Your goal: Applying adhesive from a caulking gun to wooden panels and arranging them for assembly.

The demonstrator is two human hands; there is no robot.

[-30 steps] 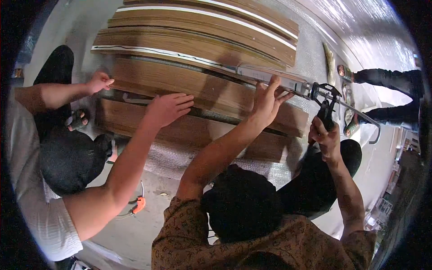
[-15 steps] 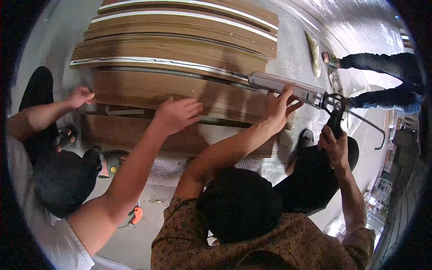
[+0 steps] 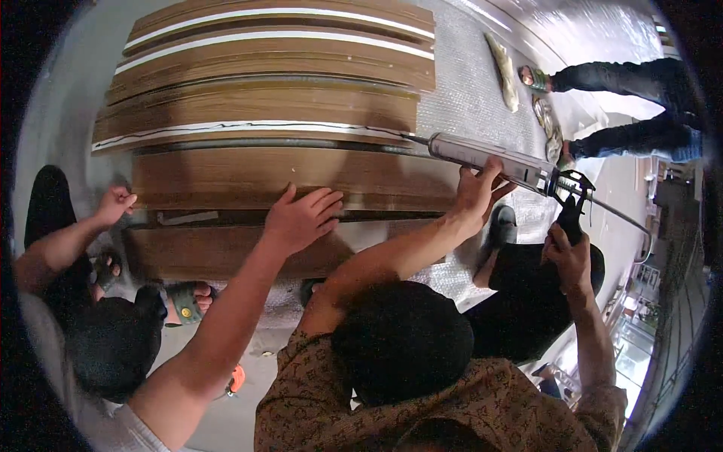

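My left hand [image 3: 480, 187] is wrapped under the tube of a caulking gun [image 3: 482, 156]. My right hand [image 3: 570, 260] grips the gun's black handle and trigger. Its nozzle points left, with the tip at the right end of a white strip [image 3: 197, 129] on a wood-grain board [image 3: 248, 113]. A thin, wavy black bead of sealant runs along that strip. Behind the tube, the gun's long rod extends right and ends in a hook. Nearer to me lies another wood-grain board [image 3: 241, 169]; a co-worker's hand [image 3: 303, 218] is at its near edge, fingers spread.
Farther off are more boards [image 3: 271, 56] with plain white strips. Bubble wrap [image 3: 459, 98] lies under them. The co-worker's other hand [image 3: 114, 205] is by the boards' left end. Another person's legs [image 3: 617, 79] stand at the right. An orange object [image 3: 237, 379] lies on the floor.
The gun's nozzle has moved right along the white strip, and the black bead now reaches nearly to its end. The co-worker's nearer hand has come down toward the near board's edge. The view has shifted.
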